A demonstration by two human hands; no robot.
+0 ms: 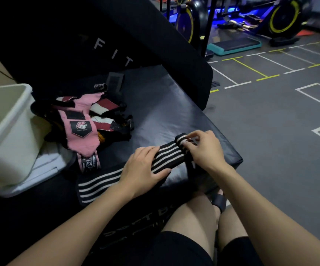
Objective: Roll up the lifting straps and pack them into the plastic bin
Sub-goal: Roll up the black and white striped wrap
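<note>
- Partly rolled, the black white-striped strap [167, 156] lies near the worktop [155, 112] front edge.
- Left hand [143, 167] presses it flat; right hand [203, 148] pinches the roll.
- Strap pile [86, 121] beside the white bin [7, 131], left edge.

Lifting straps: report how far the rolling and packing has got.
Done: nothing visibly packed; what shows of the white plastic bin holds no strap.
In hand: the striped strap has a small roll started; the right hand curls its end, the left hand presses it flat on the black pad.
Left: the pink and black pile lies unrolled.
</note>
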